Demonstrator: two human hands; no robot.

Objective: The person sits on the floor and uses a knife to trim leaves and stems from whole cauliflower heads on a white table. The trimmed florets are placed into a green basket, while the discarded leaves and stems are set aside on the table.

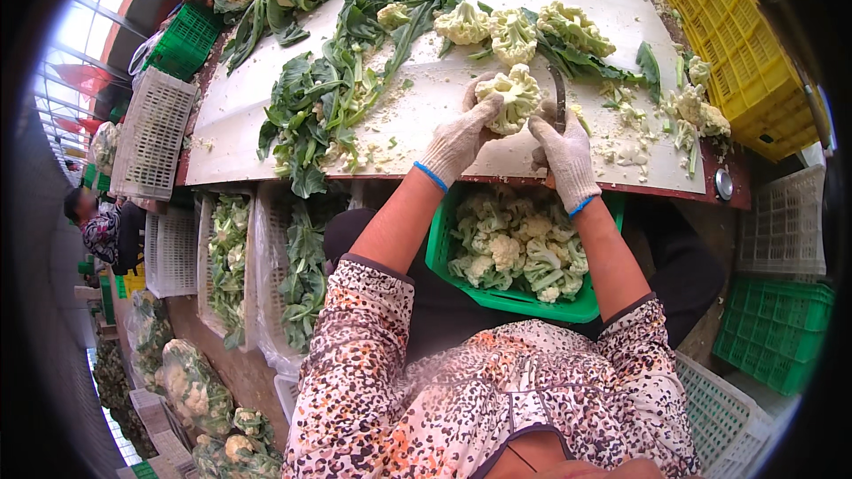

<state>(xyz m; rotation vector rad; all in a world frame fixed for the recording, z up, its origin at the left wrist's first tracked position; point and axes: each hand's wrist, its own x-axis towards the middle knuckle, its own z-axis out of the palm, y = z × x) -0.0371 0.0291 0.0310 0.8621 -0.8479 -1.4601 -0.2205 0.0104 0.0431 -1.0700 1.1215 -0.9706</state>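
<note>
In my left hand (459,136), gloved in pale knit, is a piece of cauliflower (511,98) with its cut stalks showing. My right hand (566,153), in a matching glove, grips a knife with a dark curved blade (560,90). The blade points away from me, just right of the cauliflower. Just beyond my hands lie more cauliflower pieces (512,36) on the white tabletop (426,96). Below the table edge, between my legs, a green plastic basket (479,296) holds many cut cauliflower florets (506,249).
Stripped green leaves (309,113) heap on the table's left. Scraps (695,106) lie at its right edge, near a round metal lid (723,183). Yellow crates (739,46) stand to the right. White crates of trimmings (229,259) stand left; a person (103,226) sits farther off.
</note>
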